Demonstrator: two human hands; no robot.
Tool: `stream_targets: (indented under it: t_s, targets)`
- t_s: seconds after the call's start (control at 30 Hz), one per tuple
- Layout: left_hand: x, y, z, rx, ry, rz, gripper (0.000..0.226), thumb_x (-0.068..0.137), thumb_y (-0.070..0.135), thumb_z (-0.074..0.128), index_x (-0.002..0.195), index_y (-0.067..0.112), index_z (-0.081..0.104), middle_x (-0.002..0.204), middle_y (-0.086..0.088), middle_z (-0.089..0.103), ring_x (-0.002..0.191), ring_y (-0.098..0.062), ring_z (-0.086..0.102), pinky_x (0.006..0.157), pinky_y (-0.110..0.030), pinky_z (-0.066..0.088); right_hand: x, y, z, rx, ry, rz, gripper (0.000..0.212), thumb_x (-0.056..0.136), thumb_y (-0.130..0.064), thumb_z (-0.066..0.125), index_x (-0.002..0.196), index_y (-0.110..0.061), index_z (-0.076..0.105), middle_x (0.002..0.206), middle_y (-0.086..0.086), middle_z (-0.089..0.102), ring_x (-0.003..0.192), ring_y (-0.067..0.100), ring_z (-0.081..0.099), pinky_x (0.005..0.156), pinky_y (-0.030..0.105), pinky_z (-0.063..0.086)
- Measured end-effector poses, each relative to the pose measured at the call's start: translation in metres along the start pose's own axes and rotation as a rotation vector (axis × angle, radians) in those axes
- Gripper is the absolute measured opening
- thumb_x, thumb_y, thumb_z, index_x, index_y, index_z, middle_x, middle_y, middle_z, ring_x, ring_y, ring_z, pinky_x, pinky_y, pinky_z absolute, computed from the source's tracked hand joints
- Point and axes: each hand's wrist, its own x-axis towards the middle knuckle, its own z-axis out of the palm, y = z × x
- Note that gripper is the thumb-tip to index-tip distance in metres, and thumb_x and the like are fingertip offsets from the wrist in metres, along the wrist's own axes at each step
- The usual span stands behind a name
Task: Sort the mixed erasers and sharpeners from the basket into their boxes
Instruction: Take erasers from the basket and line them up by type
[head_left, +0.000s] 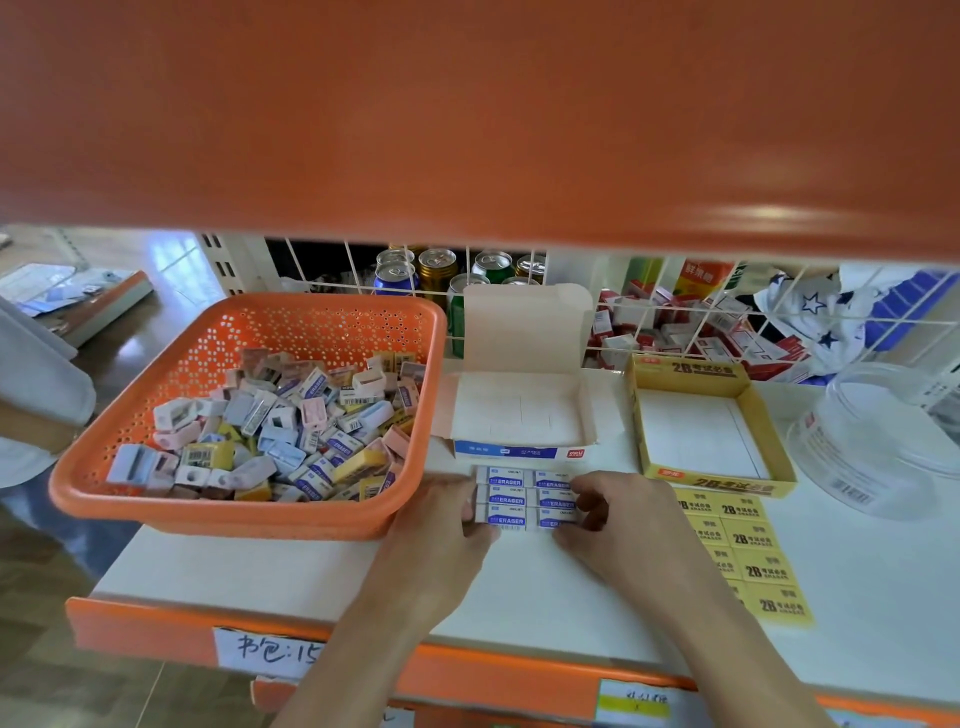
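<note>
Pinching the block of erasers (524, 501) between curled left hand (441, 525) and right hand (618, 514), near the front edge of the shelf (519, 597), before the white box (519, 410): light, likely to buckle, best squeezed from both ends.

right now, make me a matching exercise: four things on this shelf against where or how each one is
1 basket
2 white box
3 yellow box
4 blue erasers

a gripped between left hand and right hand
b lid up, empty
c full of mixed pieces
d empty, right of the white box

Pairs: 1-c, 2-b, 3-d, 4-a
</note>
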Motion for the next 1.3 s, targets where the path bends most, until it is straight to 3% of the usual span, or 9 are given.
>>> stream_targets:
  t_s: [0.3,0.43,0.53,0.63,0.73,0.87,1.03,1.17,1.3]
  targets:
    - [-0.002,0.003,-0.001,-0.017,-0.001,-0.003,0.016,0.087,0.014,0.068,0.100,0.022,0.069,0.060,0.022,0.052,0.062,0.015,0.054,0.053,-0.005,0.038,-0.002,-0.003,0.000,0.010,0.017,0.026,0.015,0.076,-0.015,0.069,0.090,-0.011,0.072,0.081,0.003,0.070,0.075,0.018,0.063,0.073,0.034,0.049]
    - [-0.002,0.004,-0.002,-0.005,-0.019,-0.021,0.018,0.088,0.015,0.067,0.104,0.022,0.067,0.064,0.021,0.052,0.064,0.018,0.053,0.056,-0.004,0.040,-0.004,-0.004,-0.002,0.023,0.016,0.004,0.014,0.077,-0.015,0.070,0.092,-0.017,0.072,0.079,-0.004,0.067,0.071,0.010,0.061,0.066,0.021,0.048]
    - [-0.008,0.009,-0.001,0.107,-0.008,-0.009,0.033,0.090,0.021,0.063,0.123,0.024,0.057,0.101,0.017,0.059,0.094,0.010,0.056,0.084,-0.012,0.048,-0.006,0.000,-0.003,0.004,0.041,-0.029,0.025,0.078,-0.019,0.073,0.103,-0.020,0.070,0.083,-0.009,0.059,0.070,0.006,0.056,0.061,0.011,0.041]
    - [-0.015,0.028,-0.003,0.349,0.012,0.042,0.058,0.096,0.030,0.052,0.148,0.022,0.029,0.142,0.008,0.038,0.130,-0.008,0.040,0.107,-0.026,0.037,-0.005,0.004,-0.007,-0.047,0.111,-0.100,0.036,0.079,-0.019,0.074,0.114,-0.018,0.066,0.095,-0.006,0.056,0.081,0.009,0.054,0.071,0.011,0.036]
    - [-0.020,0.055,-0.019,0.398,0.054,0.134,0.056,0.099,0.031,0.047,0.149,0.026,0.023,0.135,0.011,0.034,0.127,-0.010,0.041,0.099,-0.025,0.042,-0.003,-0.003,-0.012,-0.096,0.182,-0.207,0.031,0.079,-0.017,0.073,0.110,-0.017,0.066,0.101,-0.002,0.059,0.087,0.012,0.058,0.076,0.015,0.036]
    - [-0.028,0.068,-0.063,0.384,0.161,0.170,0.047,0.099,0.035,0.045,0.144,0.034,0.030,0.128,0.018,0.038,0.109,-0.001,0.047,0.087,-0.015,0.040,0.001,-0.026,-0.017,-0.033,0.241,-0.300,0.031,0.082,-0.021,0.071,0.113,-0.017,0.066,0.109,-0.004,0.059,0.068,-0.005,0.045,0.067,0.005,0.031]
    - [-0.025,0.018,-0.127,0.368,0.327,-0.068,0.034,0.094,0.026,0.056,0.129,0.026,0.057,0.108,0.010,0.058,0.085,-0.007,0.050,0.071,-0.021,0.037,0.012,-0.075,-0.012,-0.024,0.216,-0.456,0.020,0.084,-0.020,0.068,0.105,-0.023,0.068,0.098,-0.010,0.061,0.086,-0.001,0.045,0.075,0.004,0.035]
    - [-0.011,-0.031,-0.167,0.510,0.109,-0.215,0.021,0.091,0.026,0.063,0.111,0.025,0.069,0.091,0.010,0.063,0.080,-0.006,0.058,0.060,-0.015,0.041,0.025,-0.123,-0.002,-0.071,0.074,-0.525,0.015,0.090,-0.025,0.059,0.103,-0.022,0.067,0.100,-0.008,0.064,0.093,0.011,0.055,0.073,0.022,0.036]
    - [0.012,-0.038,-0.170,0.630,-0.189,-0.172,0.024,0.087,0.031,0.068,0.111,0.033,0.069,0.101,0.011,0.060,0.086,-0.006,0.058,0.071,-0.018,0.044,0.045,-0.157,0.015,-0.364,-0.129,-0.493,0.009,0.086,-0.020,0.059,0.093,-0.015,0.062,0.092,0.001,0.063,0.078,0.019,0.054,0.059,0.028,0.043]
